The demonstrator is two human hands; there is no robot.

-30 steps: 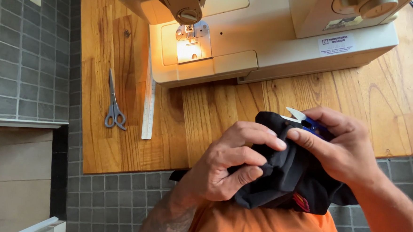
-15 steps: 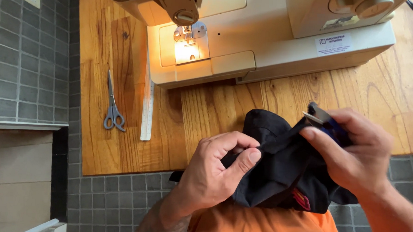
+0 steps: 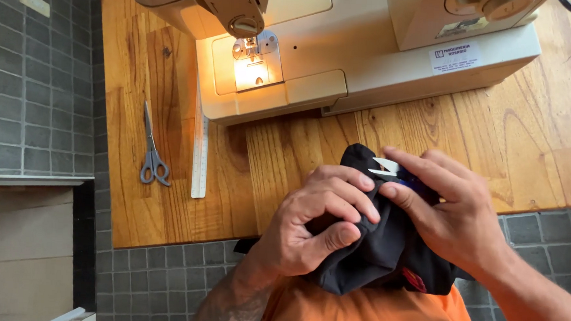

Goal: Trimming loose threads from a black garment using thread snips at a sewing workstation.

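Hands bunch black fabric: left hand grips it closed; right hand, at 3 o'clock, pinches small snips.

The cloth is black with a small red mark low on it, and the shirt beneath is bright orange. The sewing machine is cream, glowing warm yellow at its needle light, on a honey-brown table with strong dark grain. The scissors have grey handles, the ruler is pale silver, and the wall tiles are dark grey squares with lighter grout.
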